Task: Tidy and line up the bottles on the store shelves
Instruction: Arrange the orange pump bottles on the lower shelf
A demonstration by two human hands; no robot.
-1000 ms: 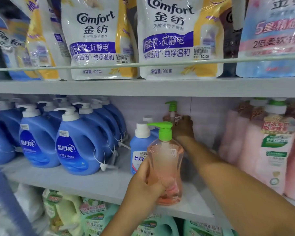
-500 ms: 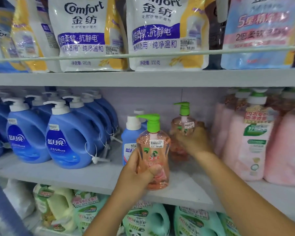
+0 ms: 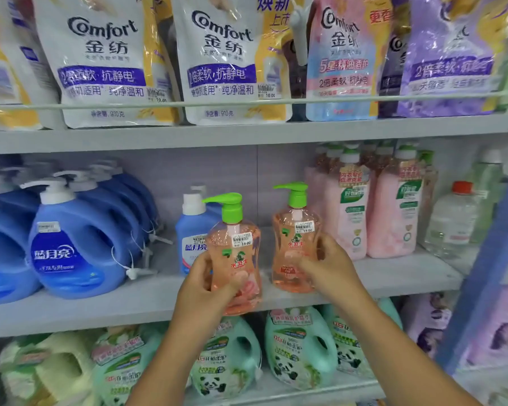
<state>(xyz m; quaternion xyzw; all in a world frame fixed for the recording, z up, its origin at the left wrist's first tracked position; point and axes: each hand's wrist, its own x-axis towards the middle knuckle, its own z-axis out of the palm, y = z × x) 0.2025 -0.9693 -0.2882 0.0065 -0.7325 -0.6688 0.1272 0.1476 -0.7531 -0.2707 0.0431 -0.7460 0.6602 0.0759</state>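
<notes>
Fingers of the left hand (image 3: 201,291) are wrapping around the lower body of the left orange pump bottle (image 3: 235,253), thumb across the front. Right hand (image 3: 330,266) is gripping the right orange pump bottle (image 3: 295,241) the same way, fingers curling round its waist from the right side.

Both bottles are upright, near the front edge of the middle shelf (image 3: 408,273), roughly mid-span, with a gap between them. Labels and price stickers are facing out; both green pump nozzles are pointing left. Left bottle is sitting further forward, its base overlapping the shelf's front edge in this view; cannot tell if it is resting on the shelf or being held just off it. Right bottle's base is looking seated on the shelf, slightly further back.

Progress, judging from this view: the 2 orange bottles are facing the right way but not lined up yet, as their fronts are not level. Left to do: bringing both to 1 line and closing the gap.

Neighbours: small blue bottle (image 3: 192,230) is standing just behind the left orange one, blue jugs (image 3: 71,244) are filling the left end in rows, pink bottles (image 3: 373,212) are grouped toward the right end. Those rows are looking orderly already. Bare shelf is showing in front of the pink group.
</notes>
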